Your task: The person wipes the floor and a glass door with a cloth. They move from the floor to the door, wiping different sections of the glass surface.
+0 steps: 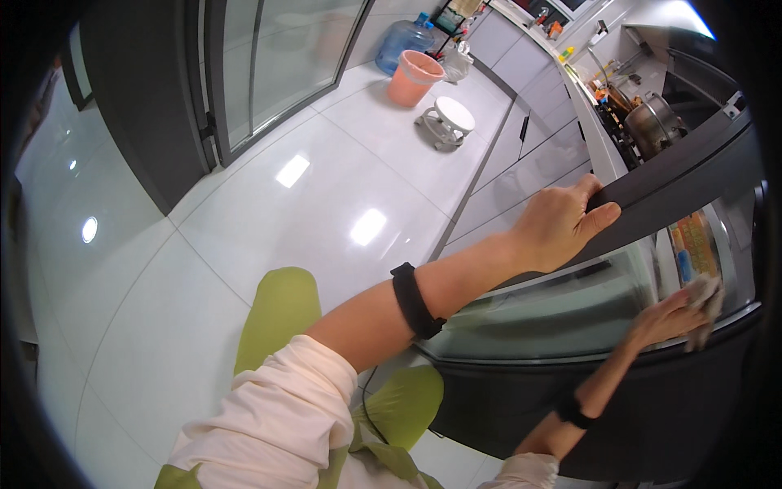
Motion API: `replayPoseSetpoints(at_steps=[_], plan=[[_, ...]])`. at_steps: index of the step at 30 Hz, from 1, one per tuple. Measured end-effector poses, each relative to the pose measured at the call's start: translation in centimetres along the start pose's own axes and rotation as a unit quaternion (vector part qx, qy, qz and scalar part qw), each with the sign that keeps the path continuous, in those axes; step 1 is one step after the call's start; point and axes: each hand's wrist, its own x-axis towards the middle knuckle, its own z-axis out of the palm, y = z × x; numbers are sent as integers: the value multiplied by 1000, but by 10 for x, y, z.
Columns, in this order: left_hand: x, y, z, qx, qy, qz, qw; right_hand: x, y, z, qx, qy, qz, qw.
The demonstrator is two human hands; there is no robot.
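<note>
My left hand [559,223] grips the edge of a dark frame [666,177], its thumb on the near side and its other fingers partly hidden. Below and to the right, my right hand [669,321] holds a crumpled light-coloured cloth [705,299] against a glass panel [550,318]. The cloth and the fingers around it are somewhat blurred. Close above the cloth, a colourful printed item [694,247] shows at the glass; whether it is behind or on it I cannot tell. Both forearms wear black bands.
Beyond the frame, a metal pot [654,125] stands on a stove beside grey cabinets [519,147]. A white wheeled stool [454,115], a pink bin [415,79] and a blue water jug [403,43] stand on the tiled floor. A dark-framed glass door [293,61] is at upper left.
</note>
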Motion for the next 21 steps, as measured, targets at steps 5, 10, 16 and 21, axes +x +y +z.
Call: replayPoseSetpoints(at_steps=[5, 10, 16, 21], plan=[[0, 3, -3, 5, -19, -15, 1000, -124, -57, -9, 113, 5, 165, 980], [0, 4, -2, 5, -24, -23, 999, -259, -94, -20, 59, -27, 310, 949], [0, 4, -1, 2, -9, -12, 1000, -303, -111, -47, 79, -118, 303, 942], [1, 4, -3, 1, -27, -35, 999, -167, -19, -21, 81, -60, 123, 987]])
